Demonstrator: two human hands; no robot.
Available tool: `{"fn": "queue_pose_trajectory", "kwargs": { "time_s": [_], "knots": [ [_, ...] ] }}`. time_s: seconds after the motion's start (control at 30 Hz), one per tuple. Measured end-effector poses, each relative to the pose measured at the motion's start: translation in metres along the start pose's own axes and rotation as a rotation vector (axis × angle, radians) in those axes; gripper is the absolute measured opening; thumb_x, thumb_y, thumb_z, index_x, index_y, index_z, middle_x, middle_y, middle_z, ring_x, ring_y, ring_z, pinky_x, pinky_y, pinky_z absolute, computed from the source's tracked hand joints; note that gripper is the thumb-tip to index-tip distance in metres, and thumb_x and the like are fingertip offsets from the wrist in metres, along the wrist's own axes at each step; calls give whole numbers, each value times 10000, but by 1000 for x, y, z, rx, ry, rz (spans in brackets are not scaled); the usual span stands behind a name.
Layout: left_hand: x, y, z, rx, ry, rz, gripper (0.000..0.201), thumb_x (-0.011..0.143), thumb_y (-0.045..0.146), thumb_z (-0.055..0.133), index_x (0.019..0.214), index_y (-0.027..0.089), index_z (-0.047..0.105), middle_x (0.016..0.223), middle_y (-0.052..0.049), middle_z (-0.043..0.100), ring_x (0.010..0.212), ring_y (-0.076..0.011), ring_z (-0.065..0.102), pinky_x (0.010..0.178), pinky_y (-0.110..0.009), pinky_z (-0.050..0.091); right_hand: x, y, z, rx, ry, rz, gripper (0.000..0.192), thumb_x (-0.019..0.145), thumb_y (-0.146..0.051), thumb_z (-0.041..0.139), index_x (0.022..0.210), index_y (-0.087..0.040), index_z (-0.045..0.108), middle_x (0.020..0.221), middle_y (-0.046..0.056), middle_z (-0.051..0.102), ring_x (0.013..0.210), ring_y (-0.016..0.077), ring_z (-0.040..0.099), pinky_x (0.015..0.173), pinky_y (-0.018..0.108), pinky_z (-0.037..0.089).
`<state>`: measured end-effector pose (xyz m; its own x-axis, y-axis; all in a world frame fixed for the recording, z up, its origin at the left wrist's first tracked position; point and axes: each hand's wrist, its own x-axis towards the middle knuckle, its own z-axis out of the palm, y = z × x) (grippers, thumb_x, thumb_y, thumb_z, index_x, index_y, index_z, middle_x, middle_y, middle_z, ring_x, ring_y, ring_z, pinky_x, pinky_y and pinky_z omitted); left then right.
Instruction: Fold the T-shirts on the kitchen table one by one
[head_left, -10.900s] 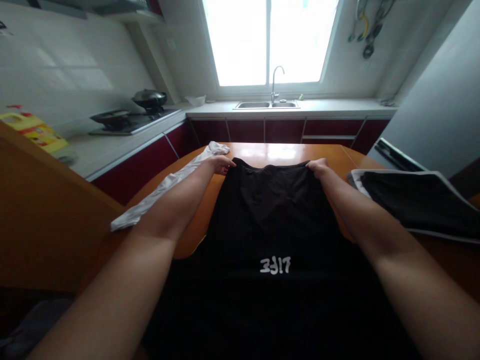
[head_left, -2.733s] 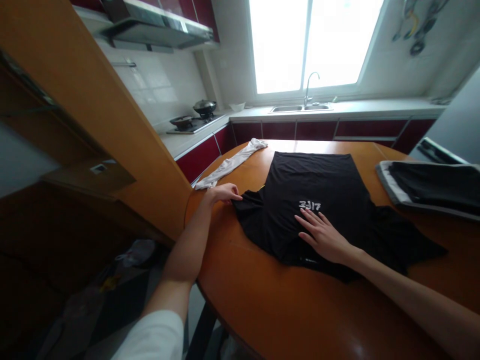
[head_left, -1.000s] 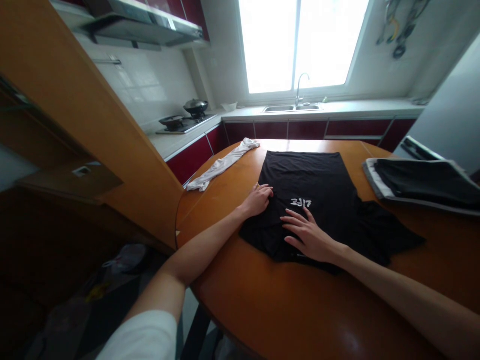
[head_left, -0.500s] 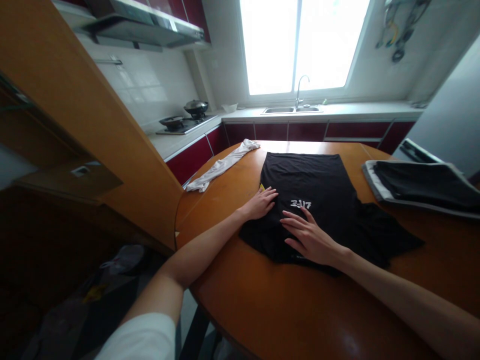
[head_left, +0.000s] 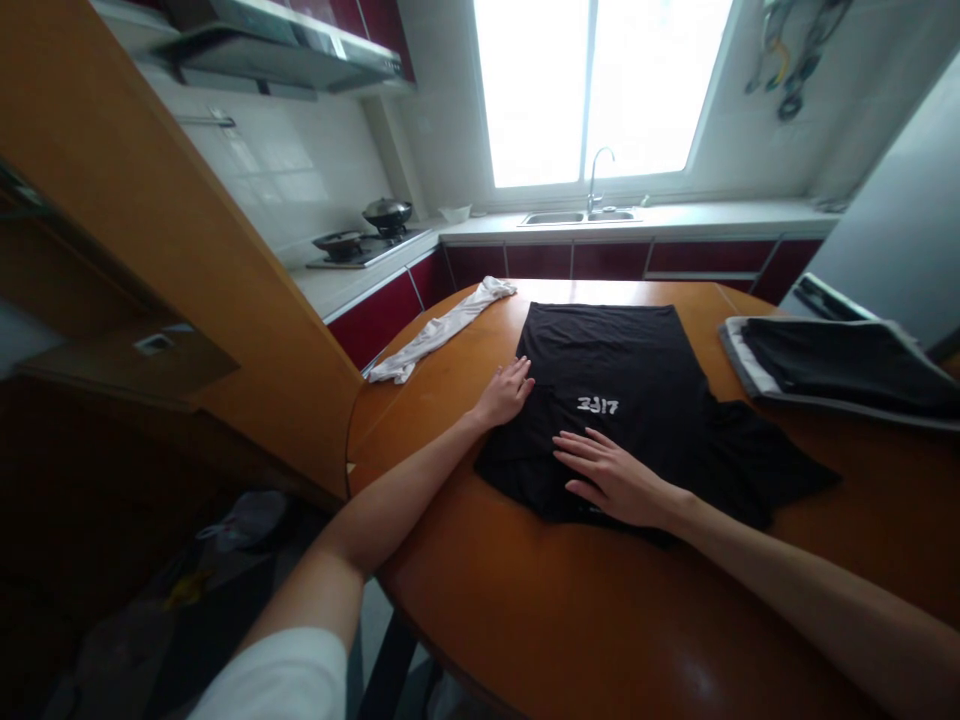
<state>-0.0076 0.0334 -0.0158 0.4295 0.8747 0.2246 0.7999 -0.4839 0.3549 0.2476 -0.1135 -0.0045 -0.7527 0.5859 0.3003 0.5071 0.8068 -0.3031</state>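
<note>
A black T-shirt [head_left: 630, 370] with small white lettering lies spread on the round wooden table [head_left: 570, 620]. Its left sleeve is folded in over the body; the right sleeve sticks out to the right. My left hand [head_left: 504, 392] rests flat on the shirt's folded left edge, fingers apart. My right hand [head_left: 609, 478] lies flat, palm down, on the shirt just below the lettering. Neither hand grips anything.
A white cloth [head_left: 439, 330] lies stretched along the table's far left edge. A folded dark garment with light trim [head_left: 840, 365] sits at the right. A wooden partition [head_left: 172, 220] stands to the left. Behind are the counter, sink [head_left: 574, 215] and stove [head_left: 360, 240].
Since 2.7 s ago the left sleeve has been folded in over the shirt. In the last second my left hand slid to the folded edge; my right hand shifted slightly toward me.
</note>
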Motion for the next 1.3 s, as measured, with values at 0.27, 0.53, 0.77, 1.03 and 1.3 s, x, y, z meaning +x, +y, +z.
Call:
{"fn": "queue_pose_trajectory", "kwargs": {
  "time_s": [0.27,0.53,0.77,1.03,1.3],
  "knots": [
    [0,-5,-8,27,-24,-27,529,1043,343,326,1525,154,431,1646,-153,295,1543,-295,225,1224,-603,188,-1,2,0,63,-18,19,469,1046,-424,450,1447,-210,568,1514,115,526,1442,248,442,1228,501,305],
    [-12,20,8,45,-144,227,577,1037,458,406,1537,170,423,1634,-135,331,1541,-256,241,1252,-455,206,1,0,-1,34,-39,26,453,1051,-408,438,1424,-199,588,1517,121,521,1446,256,435,1226,513,307],
    [-18,29,8,86,-93,251,594,1047,476,377,1555,169,393,1654,-138,286,1557,-264,179,1255,-465,172,1,-2,-3,53,27,7,456,1034,-386,484,1455,-228,560,1527,103,513,1453,257,425,1221,502,331],
    [-11,19,5,-71,-47,198,555,1029,472,421,1521,218,464,1643,-95,332,1547,-286,216,1248,-487,235,0,0,-1,87,-36,32,444,1051,-410,444,1419,-213,597,1493,100,551,1435,246,452,1221,487,333],
    [0,-22,-9,-50,-85,123,541,1026,471,432,1524,261,469,1655,-84,309,1555,-288,185,1253,-527,182,0,1,-2,87,-51,26,451,1056,-427,429,1418,-214,595,1509,89,536,1449,233,432,1224,472,329]
  ]
}}
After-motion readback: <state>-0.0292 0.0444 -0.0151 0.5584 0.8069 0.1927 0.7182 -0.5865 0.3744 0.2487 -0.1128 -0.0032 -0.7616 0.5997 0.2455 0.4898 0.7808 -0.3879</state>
